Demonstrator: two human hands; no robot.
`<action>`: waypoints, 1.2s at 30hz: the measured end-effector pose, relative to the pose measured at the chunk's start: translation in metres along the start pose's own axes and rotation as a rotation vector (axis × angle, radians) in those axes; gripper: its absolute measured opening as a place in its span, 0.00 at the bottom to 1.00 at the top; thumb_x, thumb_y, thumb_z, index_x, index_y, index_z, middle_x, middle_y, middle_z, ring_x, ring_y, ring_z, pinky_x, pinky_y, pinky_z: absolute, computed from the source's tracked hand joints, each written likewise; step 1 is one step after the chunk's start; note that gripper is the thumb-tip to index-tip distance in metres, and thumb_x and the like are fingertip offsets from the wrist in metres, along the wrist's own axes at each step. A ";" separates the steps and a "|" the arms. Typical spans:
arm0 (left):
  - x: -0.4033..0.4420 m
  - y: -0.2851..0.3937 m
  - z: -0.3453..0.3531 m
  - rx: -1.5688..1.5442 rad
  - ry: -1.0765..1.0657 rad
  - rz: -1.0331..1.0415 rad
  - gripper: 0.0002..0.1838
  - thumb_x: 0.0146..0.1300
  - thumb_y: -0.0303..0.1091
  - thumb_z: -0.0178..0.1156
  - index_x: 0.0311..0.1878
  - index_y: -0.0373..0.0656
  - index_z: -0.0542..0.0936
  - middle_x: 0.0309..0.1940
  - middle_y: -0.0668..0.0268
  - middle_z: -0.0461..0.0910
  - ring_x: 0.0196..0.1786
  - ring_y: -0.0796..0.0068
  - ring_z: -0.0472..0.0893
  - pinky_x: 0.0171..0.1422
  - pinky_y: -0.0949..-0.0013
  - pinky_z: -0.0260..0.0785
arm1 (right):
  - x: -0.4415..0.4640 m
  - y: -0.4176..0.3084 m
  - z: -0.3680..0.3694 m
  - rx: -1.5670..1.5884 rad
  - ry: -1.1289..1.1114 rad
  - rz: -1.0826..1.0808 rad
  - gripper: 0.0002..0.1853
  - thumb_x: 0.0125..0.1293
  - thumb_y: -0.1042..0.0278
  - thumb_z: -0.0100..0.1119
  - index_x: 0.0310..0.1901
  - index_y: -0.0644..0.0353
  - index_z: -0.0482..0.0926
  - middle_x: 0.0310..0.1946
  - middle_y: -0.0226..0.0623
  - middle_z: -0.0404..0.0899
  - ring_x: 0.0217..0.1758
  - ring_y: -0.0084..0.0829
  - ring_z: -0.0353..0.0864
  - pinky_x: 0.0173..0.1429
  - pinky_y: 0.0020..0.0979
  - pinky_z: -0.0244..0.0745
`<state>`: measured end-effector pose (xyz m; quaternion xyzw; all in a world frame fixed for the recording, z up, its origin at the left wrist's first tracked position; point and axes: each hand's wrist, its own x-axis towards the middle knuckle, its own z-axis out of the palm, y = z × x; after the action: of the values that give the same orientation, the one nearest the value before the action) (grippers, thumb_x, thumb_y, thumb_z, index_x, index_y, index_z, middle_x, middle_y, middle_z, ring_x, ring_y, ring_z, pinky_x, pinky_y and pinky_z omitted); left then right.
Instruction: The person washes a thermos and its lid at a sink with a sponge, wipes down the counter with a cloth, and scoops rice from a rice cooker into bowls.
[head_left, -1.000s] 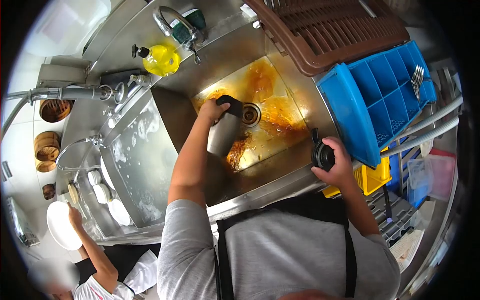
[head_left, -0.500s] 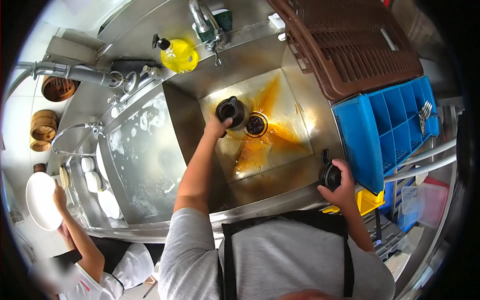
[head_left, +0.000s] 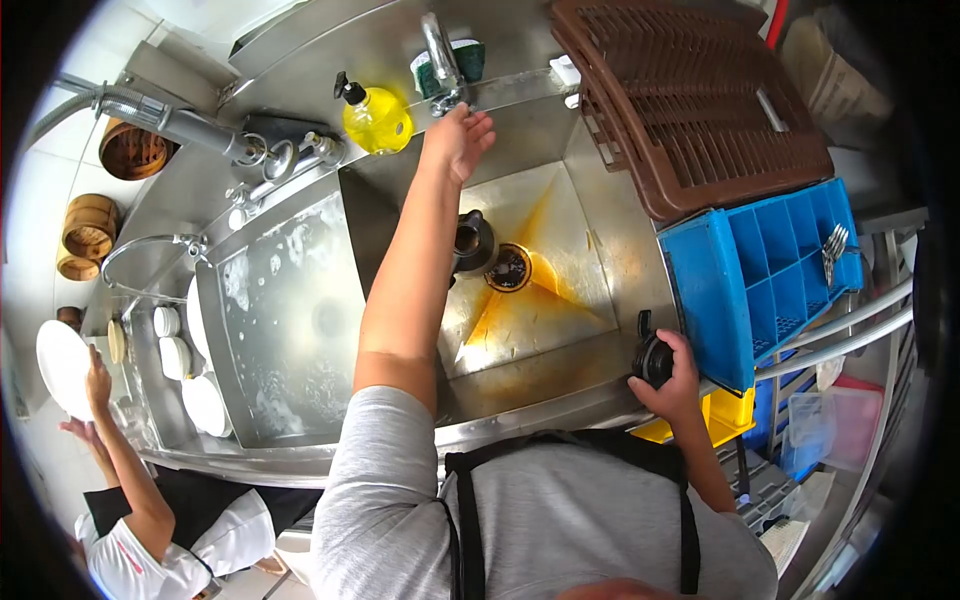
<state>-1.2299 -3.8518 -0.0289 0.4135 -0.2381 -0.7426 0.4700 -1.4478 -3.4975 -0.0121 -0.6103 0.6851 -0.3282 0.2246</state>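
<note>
My left hand (head_left: 461, 146) is up at the tap (head_left: 448, 85) behind the sink. Its fingers are loosely spread and the thumb side meets the tap's spout end; whether it presses anything I cannot make out. Below my forearm, a black jug (head_left: 473, 243) stands in the sink (head_left: 560, 345) beside the drain (head_left: 510, 268), partly hidden by the arm. Orange-brown liquid streaks the sink floor around the drain. Over the sink's right front edge, my right hand (head_left: 676, 382) is closed around a black lid (head_left: 653, 358) with an upright tab.
A yellow soap bottle (head_left: 378, 122) stands left of the tap. Foamy water fills the left basin (head_left: 300, 320). To the right are a brown slatted rack (head_left: 690, 120) and a blue divided crate (head_left: 712, 290) with forks. At far left, a co-worker holds a white plate (head_left: 62, 368).
My left hand has let go of the black jug and moved up to the tap. The jug stays by the drain. The orange-brown streaks have shrunk. My right hand keeps the lid.
</note>
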 end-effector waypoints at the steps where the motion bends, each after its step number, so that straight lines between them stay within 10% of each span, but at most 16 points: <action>1: -0.010 0.005 0.006 0.001 -0.008 0.024 0.18 0.63 0.36 0.42 0.52 0.36 0.58 0.47 0.54 0.65 0.49 0.60 0.69 0.51 0.57 0.63 | 0.002 -0.001 0.000 -0.003 -0.011 0.001 0.34 0.35 0.67 0.66 0.49 0.59 0.65 0.44 0.45 0.68 0.48 0.42 0.69 0.53 0.35 0.64; 14: -0.078 0.023 0.004 0.315 -0.004 0.324 0.10 0.59 0.39 0.50 0.26 0.44 0.71 0.15 0.74 0.65 0.18 0.83 0.65 0.21 0.79 0.56 | 0.203 -0.106 0.123 0.195 -0.015 -0.292 0.34 0.37 0.63 0.65 0.51 0.55 0.64 0.46 0.47 0.67 0.49 0.46 0.69 0.52 0.37 0.66; 20: -0.080 0.007 -0.072 0.572 0.069 0.201 0.08 0.57 0.40 0.51 0.35 0.47 0.72 0.25 0.72 0.71 0.27 0.82 0.69 0.31 0.78 0.60 | 0.248 -0.143 0.129 0.198 -0.039 -0.278 0.35 0.37 0.63 0.68 0.51 0.54 0.66 0.47 0.44 0.70 0.51 0.38 0.69 0.54 0.33 0.64; 26: -0.030 -0.160 -0.218 1.340 0.032 -0.078 0.33 0.46 0.47 0.63 0.47 0.28 0.69 0.42 0.47 0.74 0.48 0.59 0.74 0.51 0.64 0.65 | 0.247 -0.143 0.133 0.088 -0.208 -0.168 0.34 0.37 0.61 0.68 0.50 0.53 0.67 0.45 0.41 0.70 0.47 0.33 0.71 0.50 0.30 0.67; 36: -0.036 -0.174 -0.151 1.453 0.083 -0.128 0.21 0.50 0.39 0.57 0.42 0.30 0.69 0.39 0.44 0.73 0.46 0.50 0.73 0.50 0.61 0.65 | 0.253 -0.125 0.139 0.041 -0.233 -0.160 0.34 0.38 0.60 0.67 0.51 0.51 0.66 0.47 0.44 0.67 0.49 0.40 0.70 0.52 0.34 0.66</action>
<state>-1.1829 -3.7364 -0.2265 0.6620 -0.6282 -0.4068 0.0413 -1.3025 -3.7757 0.0072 -0.6924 0.5966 -0.2857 0.2882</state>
